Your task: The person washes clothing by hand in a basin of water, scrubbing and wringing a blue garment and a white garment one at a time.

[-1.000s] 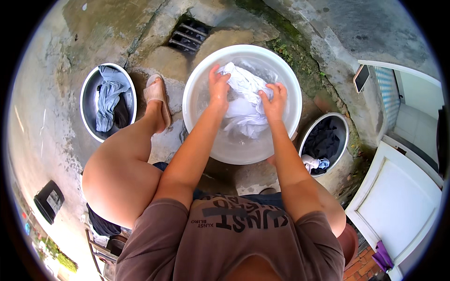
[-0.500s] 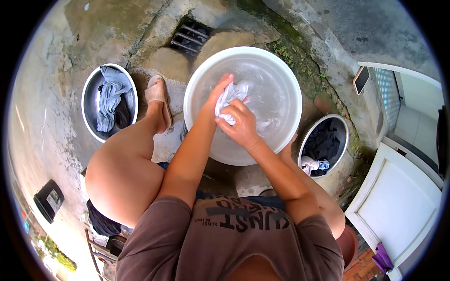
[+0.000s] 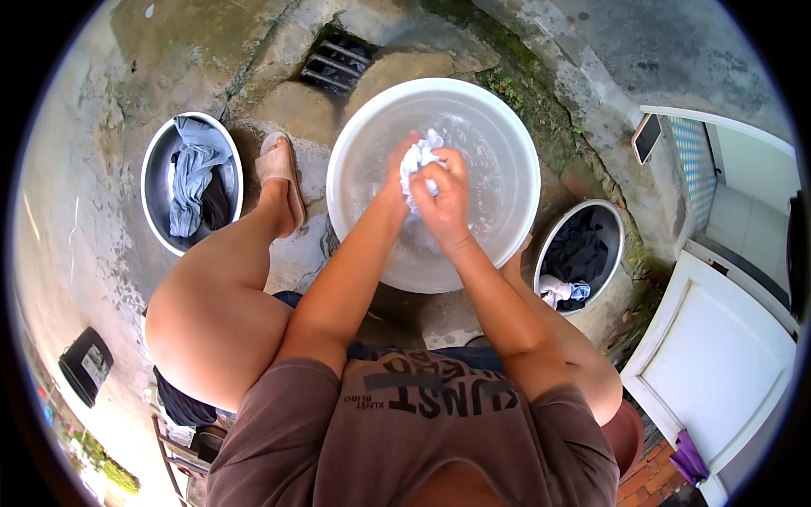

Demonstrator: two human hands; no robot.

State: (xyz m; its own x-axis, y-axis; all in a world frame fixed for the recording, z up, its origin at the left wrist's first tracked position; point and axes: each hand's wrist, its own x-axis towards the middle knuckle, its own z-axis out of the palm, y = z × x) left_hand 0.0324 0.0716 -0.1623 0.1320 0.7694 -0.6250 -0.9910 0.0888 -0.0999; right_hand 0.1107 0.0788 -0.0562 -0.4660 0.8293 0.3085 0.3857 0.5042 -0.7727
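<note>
There's the white cloth (image 3: 415, 169), bunched inside the basin's (image 3: 531, 188) rim, long axis running away from the body, both hands touching. Right hand (image 3: 446, 191) curls its fingers round it; left hand's (image 3: 395, 169) grip, half hidden, I can't tell.

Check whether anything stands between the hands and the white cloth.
Nothing visible does: over the white basin, the bunched white cloth lies directly against both the left hand and the right hand.
</note>
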